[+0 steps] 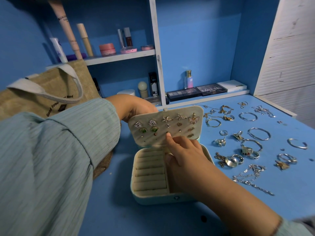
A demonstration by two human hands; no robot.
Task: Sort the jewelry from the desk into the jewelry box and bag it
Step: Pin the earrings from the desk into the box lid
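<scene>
The right hand (183,150) is reaching in from the near right over the open box (150,174), its fingers loosely curled above the right-hand compartment and one fingertip touching the lower edge of the lid panel (166,126); whether it is pinching a small stud there I cannot tell, since nothing shows between the fingers. Just left of it the ring rolls (150,169) are lying empty, their long axis running side to side across the box. Behind, the left hand (134,106) is gripping the panel's upper left edge and propping it upright, earrings pinned over its face. The loose jewelry (247,143) is lying to the right of the box on the desk (170,222), rings nearest, bangles and chains farther back, so the right hand is judged the nearer one for the next pick. The bag (51,96) is slumping at far left, behind the left sleeve.
</scene>
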